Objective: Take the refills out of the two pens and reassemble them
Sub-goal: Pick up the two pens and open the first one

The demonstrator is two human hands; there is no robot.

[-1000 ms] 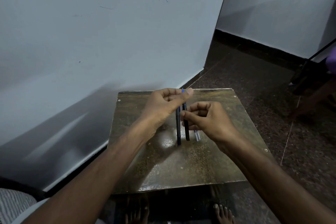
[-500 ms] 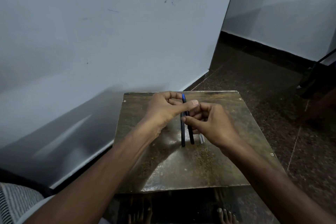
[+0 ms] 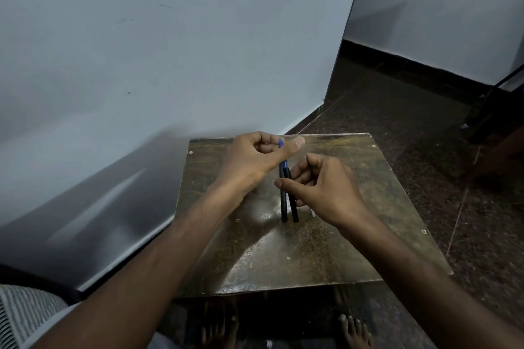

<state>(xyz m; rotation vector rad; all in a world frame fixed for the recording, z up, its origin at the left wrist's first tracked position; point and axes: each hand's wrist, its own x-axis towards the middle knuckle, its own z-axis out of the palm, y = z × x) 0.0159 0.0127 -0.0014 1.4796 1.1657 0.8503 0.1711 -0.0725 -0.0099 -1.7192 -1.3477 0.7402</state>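
A small square table [image 3: 283, 258], worn brown top, fills the lower centre of the frame; pale wall at upper left, dark floor at right. Your forearms reach in from the bottom edge w/ hands meeting above the table's centre. Your left hand [image 3: 252, 159] pinches the blue top end of one pen [image 3: 283, 201]. Your right hand [image 3: 326, 187] curls loosely at the second pen [image 3: 294, 207]; can't tell if it's gripped. Both dark pens stand near upright, side by side, tips on the tabletop. Probably an early step: pens look whole. Next move likely needs one pen steadied, its end twisted or pulled off.
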